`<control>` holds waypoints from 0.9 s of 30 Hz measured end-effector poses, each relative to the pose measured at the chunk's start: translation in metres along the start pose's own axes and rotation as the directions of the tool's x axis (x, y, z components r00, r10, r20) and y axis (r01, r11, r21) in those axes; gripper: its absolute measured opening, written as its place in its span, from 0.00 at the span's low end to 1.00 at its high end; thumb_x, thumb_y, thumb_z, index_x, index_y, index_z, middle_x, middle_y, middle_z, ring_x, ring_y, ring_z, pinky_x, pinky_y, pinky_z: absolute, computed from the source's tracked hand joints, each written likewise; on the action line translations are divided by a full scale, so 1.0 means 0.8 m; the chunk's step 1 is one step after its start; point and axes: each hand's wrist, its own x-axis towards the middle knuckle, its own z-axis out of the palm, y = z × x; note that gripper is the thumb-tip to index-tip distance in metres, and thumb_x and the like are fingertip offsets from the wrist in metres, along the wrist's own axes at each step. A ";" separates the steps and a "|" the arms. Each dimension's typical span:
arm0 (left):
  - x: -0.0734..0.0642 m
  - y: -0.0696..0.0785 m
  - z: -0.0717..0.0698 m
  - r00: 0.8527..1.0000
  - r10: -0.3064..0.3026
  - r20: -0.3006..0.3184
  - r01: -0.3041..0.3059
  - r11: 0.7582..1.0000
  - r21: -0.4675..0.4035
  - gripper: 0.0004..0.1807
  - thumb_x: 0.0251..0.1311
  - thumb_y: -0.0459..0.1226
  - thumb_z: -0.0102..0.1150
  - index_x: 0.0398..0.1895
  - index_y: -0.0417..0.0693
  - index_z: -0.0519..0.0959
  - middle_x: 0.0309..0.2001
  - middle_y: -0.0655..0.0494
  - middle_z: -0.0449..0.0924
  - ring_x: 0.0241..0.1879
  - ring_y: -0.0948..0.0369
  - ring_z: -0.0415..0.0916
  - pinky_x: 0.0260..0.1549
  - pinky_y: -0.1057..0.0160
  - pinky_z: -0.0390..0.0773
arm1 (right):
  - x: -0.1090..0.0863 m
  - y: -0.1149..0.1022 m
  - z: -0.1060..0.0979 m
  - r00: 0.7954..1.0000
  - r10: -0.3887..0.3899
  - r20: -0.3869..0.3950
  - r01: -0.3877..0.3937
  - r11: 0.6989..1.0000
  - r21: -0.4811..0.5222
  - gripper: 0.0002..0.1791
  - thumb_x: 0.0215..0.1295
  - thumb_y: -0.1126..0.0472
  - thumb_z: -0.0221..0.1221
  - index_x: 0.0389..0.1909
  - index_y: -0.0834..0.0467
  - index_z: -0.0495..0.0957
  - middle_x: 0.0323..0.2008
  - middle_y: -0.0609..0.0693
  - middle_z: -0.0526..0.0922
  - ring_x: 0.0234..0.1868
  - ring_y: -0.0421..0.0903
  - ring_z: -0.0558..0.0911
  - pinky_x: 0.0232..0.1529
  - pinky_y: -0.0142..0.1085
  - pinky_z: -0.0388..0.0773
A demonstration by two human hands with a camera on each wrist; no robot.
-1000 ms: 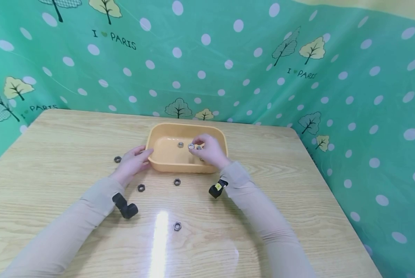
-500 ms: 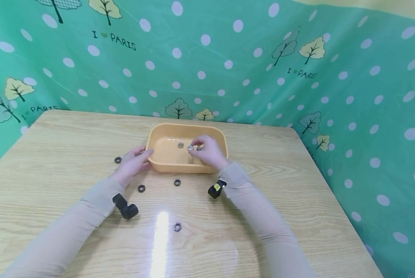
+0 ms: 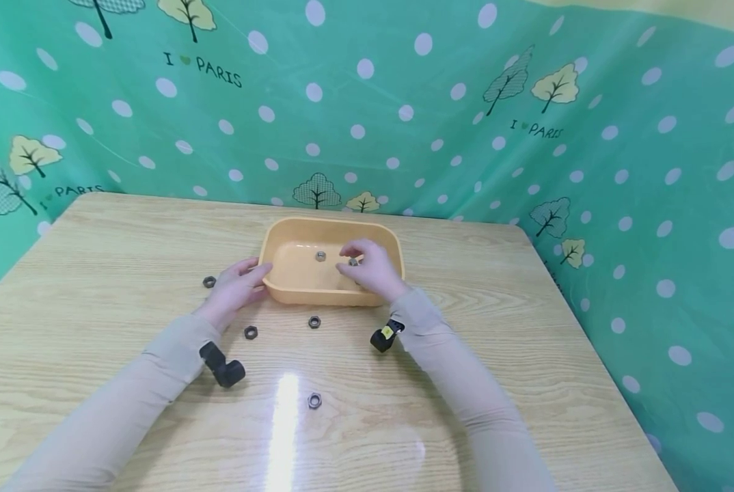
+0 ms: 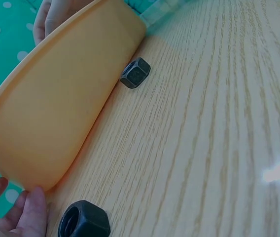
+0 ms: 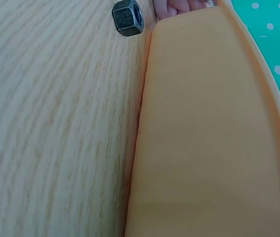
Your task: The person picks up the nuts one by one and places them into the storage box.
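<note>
A yellow-orange plastic box [image 3: 293,296] stands on the table. My left hand [image 3: 234,287] rests against its left end, thumb at the front corner, fingertips touching the outer wall near its base in the left wrist view. My right hand [image 3: 373,270] is over the right half of the box, thumb and forefinger apart with no nut seen between them. One hex nut [image 3: 320,256] lies on the box floor, and another nut [image 3: 353,262] shows beside the right fingers. The right hand hides part of the floor. In the right wrist view the box wall covers that hand's work.
On the wood-grain table [image 3: 465,342] lie several dark hex nuts: a nut [image 3: 210,281] left of the left hand, a nut [image 3: 251,333] and a nut [image 3: 314,322] before the box, and a nut [image 3: 314,401] nearer the front. A green curtain [image 3: 367,102] hangs behind.
The nut pinched by my right thumb and forefinger in the earlier frames is gone from between them; those fingers have parted. The left hand and the box stay put.
</note>
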 end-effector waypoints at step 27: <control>-0.001 0.000 0.001 1.000 0.011 -0.003 -0.011 1.000 0.015 0.38 0.69 0.50 0.45 0.74 0.41 0.47 0.69 0.39 0.57 0.48 0.68 0.70 0.60 0.68 0.73 | -0.047 0.002 -0.016 0.968 -0.228 0.103 0.209 0.963 0.172 0.13 0.56 0.67 0.64 0.42 0.66 0.79 0.42 0.57 0.79 0.47 0.55 0.77 0.51 0.48 0.81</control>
